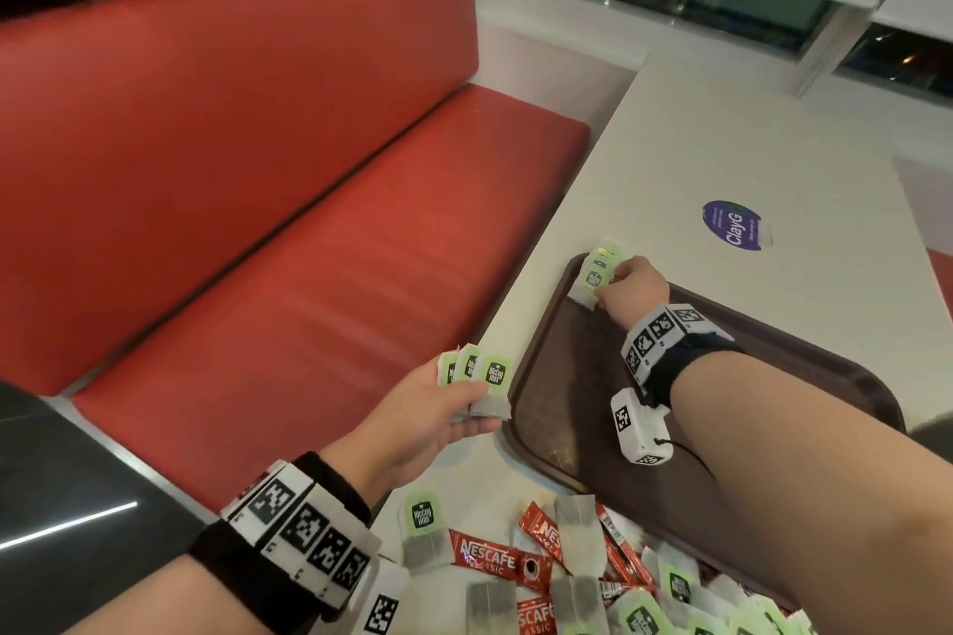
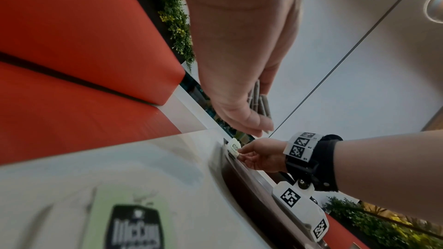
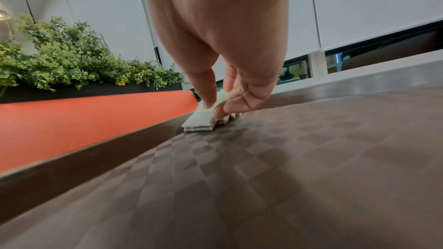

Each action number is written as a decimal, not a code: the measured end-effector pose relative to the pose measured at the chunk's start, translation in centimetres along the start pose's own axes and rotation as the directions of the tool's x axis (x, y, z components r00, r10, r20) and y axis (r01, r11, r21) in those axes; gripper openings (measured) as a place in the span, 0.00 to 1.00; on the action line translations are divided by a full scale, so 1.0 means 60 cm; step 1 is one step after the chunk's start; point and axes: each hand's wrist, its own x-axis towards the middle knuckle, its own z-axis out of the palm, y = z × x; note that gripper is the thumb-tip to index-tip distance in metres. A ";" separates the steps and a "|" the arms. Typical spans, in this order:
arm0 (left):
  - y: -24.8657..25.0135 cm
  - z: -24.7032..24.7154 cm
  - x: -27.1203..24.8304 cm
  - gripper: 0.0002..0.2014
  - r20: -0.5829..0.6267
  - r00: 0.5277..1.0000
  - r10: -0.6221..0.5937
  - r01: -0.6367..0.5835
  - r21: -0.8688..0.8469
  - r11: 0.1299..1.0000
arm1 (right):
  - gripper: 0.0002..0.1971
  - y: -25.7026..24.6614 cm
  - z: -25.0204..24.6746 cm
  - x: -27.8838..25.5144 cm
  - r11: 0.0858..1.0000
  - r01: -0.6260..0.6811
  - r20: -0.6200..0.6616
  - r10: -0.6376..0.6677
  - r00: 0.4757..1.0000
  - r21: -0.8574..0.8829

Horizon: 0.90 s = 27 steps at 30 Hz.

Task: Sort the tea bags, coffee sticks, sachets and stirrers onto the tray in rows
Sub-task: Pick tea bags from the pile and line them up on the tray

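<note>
A dark brown tray (image 1: 567,376) lies on the white table (image 1: 722,144). My right hand (image 1: 626,286) reaches to the tray's far left corner and pinches a small overlapping stack of green-tagged tea bags (image 1: 593,276), their lower ends resting on the tray; the right wrist view shows these tea bags (image 3: 203,122) under my fingertips (image 3: 220,109). My left hand (image 1: 438,407) hovers off the tray's left edge, gripping a fan of three tea bags (image 1: 477,379). More tea bags and red Nescafe coffee sticks (image 1: 490,559) lie in a heap by the table's near edge.
A red bench seat (image 1: 309,248) runs along the left of the table. A round purple sticker (image 1: 735,224) sits on the table beyond the tray. A loose tea bag (image 1: 423,531) lies near my left wrist. Plants stand behind the bench.
</note>
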 end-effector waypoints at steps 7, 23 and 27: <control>0.007 0.015 -0.004 0.12 0.029 0.999 0.026 -0.025 -0.025 0.999 | 0.04 -0.019 -0.049 -0.102 0.942 0.204 0.217 -0.264 0.940 0.266; 0.015 0.070 -0.007 0.08 -0.006 0.999 0.034 -0.035 -0.034 0.999 | 0.12 0.012 -0.075 -0.228 0.901 0.192 0.424 -0.360 0.831 0.388; 0.021 0.063 -0.004 0.06 -0.045 0.999 0.006 -0.008 -0.028 1.000 | 0.07 0.015 -0.075 -0.186 0.880 0.038 0.377 -0.242 0.894 0.474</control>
